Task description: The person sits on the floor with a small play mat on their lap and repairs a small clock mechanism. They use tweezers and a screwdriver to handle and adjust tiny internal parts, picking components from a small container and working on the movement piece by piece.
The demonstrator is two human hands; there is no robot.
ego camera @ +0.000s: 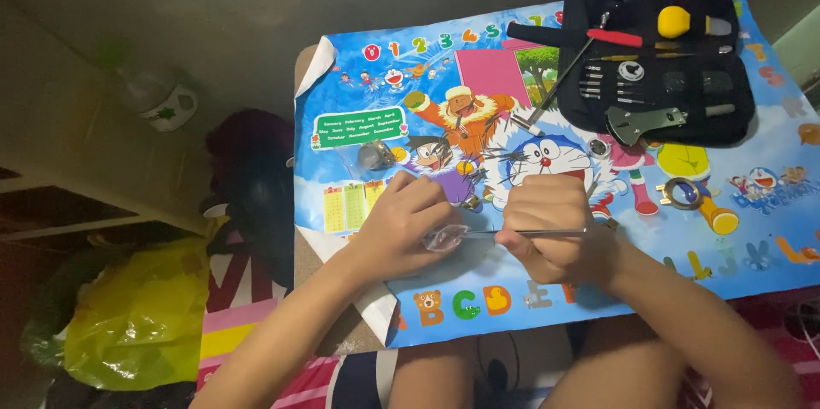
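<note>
The small clear piece (445, 237) is pinched by the left hand (401, 225) and should be kept steady while the thin metal tool (534, 232), gripped in the right hand (547, 225), is guided gently.

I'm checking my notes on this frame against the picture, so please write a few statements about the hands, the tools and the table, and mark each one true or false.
1. The right hand grips a thin metal tool pointing toward the left hand. True.
2. The left hand holds a small clear object at the tool's tip. True.
3. The black tool case is zipped shut. False: it lies open, with tools showing inside.
4. The table is covered by a plain white cloth. False: a colourful cartoon poster covers it.
5. A yellow-green plastic bag lies on the floor to the left. True.
</note>
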